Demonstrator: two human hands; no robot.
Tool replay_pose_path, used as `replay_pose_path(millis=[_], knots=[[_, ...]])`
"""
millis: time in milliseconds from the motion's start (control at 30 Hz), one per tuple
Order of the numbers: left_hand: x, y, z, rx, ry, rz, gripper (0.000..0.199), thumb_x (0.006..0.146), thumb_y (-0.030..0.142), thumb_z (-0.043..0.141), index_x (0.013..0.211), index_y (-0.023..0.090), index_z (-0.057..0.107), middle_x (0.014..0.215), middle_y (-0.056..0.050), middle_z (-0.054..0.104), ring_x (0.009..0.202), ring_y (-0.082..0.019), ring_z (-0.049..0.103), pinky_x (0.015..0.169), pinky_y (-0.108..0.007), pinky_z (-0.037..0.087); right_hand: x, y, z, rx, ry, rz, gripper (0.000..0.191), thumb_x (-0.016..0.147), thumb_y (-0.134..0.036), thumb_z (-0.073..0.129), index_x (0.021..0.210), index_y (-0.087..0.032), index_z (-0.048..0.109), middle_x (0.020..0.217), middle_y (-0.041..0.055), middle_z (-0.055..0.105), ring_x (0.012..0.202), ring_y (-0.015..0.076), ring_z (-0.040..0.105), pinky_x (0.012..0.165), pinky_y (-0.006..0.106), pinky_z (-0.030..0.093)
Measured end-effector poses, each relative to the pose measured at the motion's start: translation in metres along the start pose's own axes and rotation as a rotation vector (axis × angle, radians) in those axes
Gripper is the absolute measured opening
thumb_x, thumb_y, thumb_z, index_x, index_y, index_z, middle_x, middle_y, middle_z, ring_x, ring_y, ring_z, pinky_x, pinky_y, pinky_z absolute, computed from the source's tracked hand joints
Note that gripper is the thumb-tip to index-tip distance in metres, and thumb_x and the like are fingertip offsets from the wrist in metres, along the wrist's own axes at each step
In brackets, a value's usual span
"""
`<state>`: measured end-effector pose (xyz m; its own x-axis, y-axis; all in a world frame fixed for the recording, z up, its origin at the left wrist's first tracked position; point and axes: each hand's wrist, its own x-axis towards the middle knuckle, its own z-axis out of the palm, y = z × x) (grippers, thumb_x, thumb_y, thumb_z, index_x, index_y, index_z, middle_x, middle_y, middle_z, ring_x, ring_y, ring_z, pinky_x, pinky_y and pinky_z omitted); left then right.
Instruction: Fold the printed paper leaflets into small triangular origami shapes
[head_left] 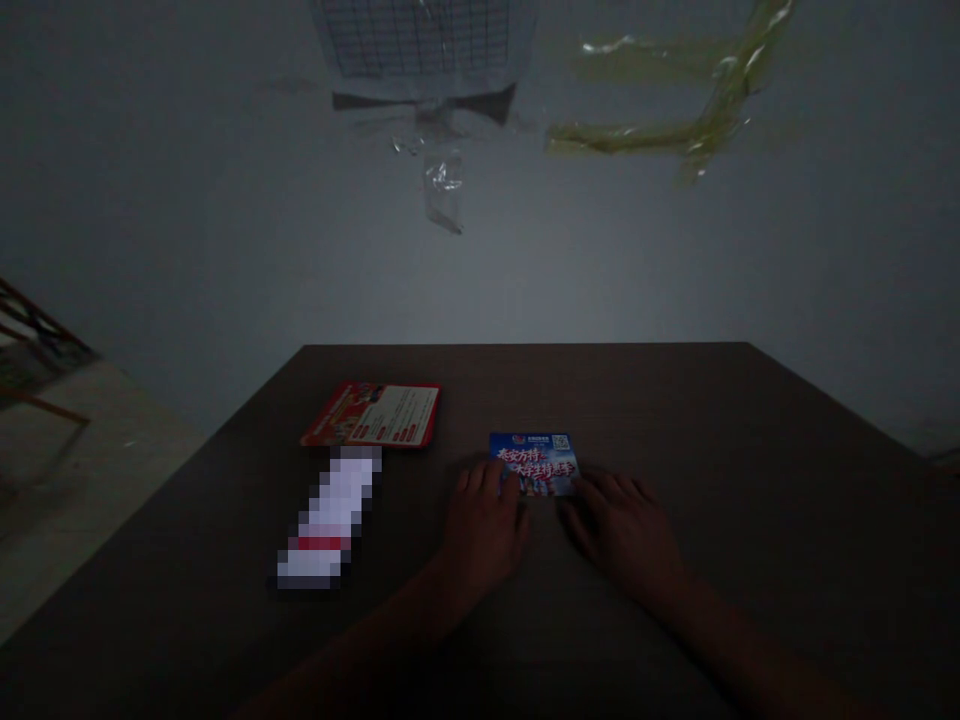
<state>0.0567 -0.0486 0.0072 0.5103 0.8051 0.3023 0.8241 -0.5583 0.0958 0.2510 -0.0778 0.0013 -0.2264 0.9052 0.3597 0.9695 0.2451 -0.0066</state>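
A small blue printed card (541, 462) with red-and-white lettering and a square code in its upper corner lies flat on the dark table in the head view. My left hand (484, 520) rests palm down, its fingertips on the card's lower left part. My right hand (626, 530) lies palm down at the other side, with fingertips touching or very near the card's lower right corner. The fingers of both hands are loosely bent and apart, not closed around anything. The card's lower left corner is hidden under my left fingers.
Left of the card lies a red-and-cream printed leaflet or stack of leaflets (379, 415). Nearer me is a bright pixelated oblong (326, 520), its kind masked. The wooden table (600, 390) meets a wall with yellowish tape (622, 138). Part of a wooden frame (37, 320) shows far left.
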Motion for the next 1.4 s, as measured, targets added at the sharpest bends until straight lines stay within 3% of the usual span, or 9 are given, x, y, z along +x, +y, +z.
replay_pose_path(millis=[300,633,1000,1400], knots=[[0.001,-0.003,0.003,-0.038,-0.018,-0.013,0.028,0.086,0.031,0.049,0.108,0.015,0.055,0.110,-0.013,0.056,0.103,-0.028,0.050,0.089,-0.044,0.038,0.000,0.005,0.005,0.006,-0.033,0.011,0.031,0.087,-0.033,0.048,0.109,-0.016,0.062,0.112,0.0122,0.066,0.103,0.0296,0.057,0.086,0.045,0.038],[0.002,-0.004,0.001,-0.062,-0.019,-0.020,0.027,0.086,0.031,0.049,0.108,0.016,0.055,0.108,-0.012,0.056,0.102,-0.027,0.050,0.089,-0.043,0.039,0.001,0.009,0.007,0.053,0.056,0.000,0.031,0.085,-0.026,0.052,0.114,-0.017,0.059,0.114,0.0103,0.065,0.099,0.0269,0.058,0.084,0.040,0.039],[0.001,-0.005,0.004,-0.068,0.000,-0.017,0.026,0.086,0.032,0.049,0.105,0.016,0.056,0.108,-0.012,0.056,0.101,-0.027,0.050,0.088,-0.044,0.038,0.002,0.012,0.002,0.086,0.093,-0.028,0.018,0.086,-0.022,0.054,0.098,-0.020,0.067,0.100,0.0078,0.067,0.087,0.0225,0.058,0.077,0.036,0.037],[0.006,-0.015,0.007,-0.164,0.019,0.029,0.019,0.089,0.016,0.046,0.101,0.019,0.061,0.101,-0.007,0.063,0.093,-0.023,0.056,0.083,-0.039,0.040,0.002,0.013,0.002,0.094,0.151,-0.045,0.019,0.087,-0.024,0.050,0.095,-0.019,0.067,0.097,0.0087,0.067,0.084,0.0228,0.057,0.074,0.035,0.038]])
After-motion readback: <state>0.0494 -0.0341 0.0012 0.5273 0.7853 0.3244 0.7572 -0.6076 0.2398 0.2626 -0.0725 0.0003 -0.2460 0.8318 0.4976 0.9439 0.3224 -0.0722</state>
